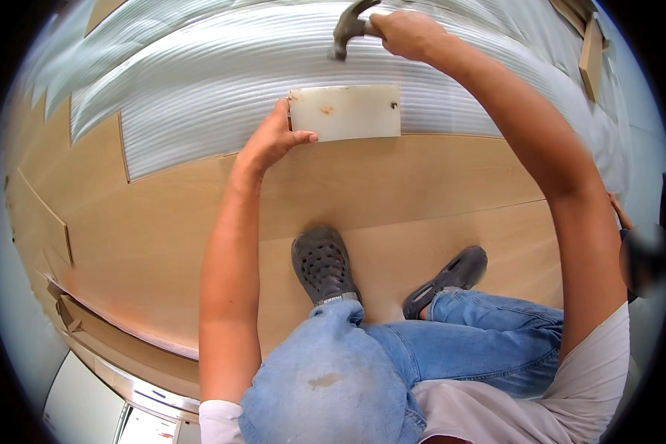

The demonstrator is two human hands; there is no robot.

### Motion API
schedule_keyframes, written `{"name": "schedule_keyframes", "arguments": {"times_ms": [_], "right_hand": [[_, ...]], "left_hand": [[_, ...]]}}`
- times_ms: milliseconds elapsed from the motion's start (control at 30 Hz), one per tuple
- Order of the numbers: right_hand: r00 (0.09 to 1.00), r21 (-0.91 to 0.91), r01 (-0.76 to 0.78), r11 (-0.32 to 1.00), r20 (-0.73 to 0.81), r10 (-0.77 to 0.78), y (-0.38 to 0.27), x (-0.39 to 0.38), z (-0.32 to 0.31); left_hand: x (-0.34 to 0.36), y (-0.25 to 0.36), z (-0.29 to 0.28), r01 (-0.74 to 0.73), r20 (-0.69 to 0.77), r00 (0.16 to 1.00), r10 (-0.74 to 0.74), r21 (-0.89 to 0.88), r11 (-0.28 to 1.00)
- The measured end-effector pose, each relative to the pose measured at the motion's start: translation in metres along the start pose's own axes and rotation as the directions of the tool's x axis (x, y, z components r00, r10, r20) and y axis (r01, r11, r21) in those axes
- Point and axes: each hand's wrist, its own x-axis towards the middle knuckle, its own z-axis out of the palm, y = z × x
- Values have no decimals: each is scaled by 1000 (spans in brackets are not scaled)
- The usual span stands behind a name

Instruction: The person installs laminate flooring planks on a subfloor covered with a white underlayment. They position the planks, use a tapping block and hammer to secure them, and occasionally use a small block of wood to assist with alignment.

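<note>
My left hand (275, 138) grips the left end of a flat white block (348, 112), thumb on its top and fingers behind its edge. The block has brown stains and a dark nick near its right end. It lies along the edge of the light wood floor planks (414, 174), partly over the silvery ribbed underlay (200, 126). Up beyond the block, my right hand (407, 35) is wrapped round the handle of a claw hammer (349, 31). The hammer's head is raised above the underlay, apart from the block.
My feet in dark clogs (322, 263) rest on the laid planks. Stepped plank ends (124, 148) border the underlay at the left. Loose boards (590, 59) lie at the far right. An opened cardboard box (126, 340) sits at the lower left. Part of another person's arm (620, 212) shows at the right.
</note>
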Motion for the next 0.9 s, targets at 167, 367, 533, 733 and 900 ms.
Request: {"name": "schedule_keyframes", "arguments": {"times_ms": [167, 367, 533, 733, 900], "right_hand": [[984, -142, 156, 977, 113, -141, -12, 1, -12], [980, -132, 118, 984, 173, -95, -19, 8, -12], [981, -188, 158, 969, 142, -133, 0, -9, -6], [999, -144, 43, 989, 3, -43, 23, -69, -34], [990, -170, -141, 975, 7, 144, 71, -161, -41]], "left_hand": [[2, -13, 0, -56, -29, 998, 56, -14, 998], [-1, -1, 0, 32, 11, 999, -32, 29, 999], [13, -4, 8, 2, 30, 1000, -9, 229, 973], [3, -32, -9, -86, 59, 994, 90, -75, 993], [-13, -21, -37, 85, 55, 995, -87, 34, 996]]}}
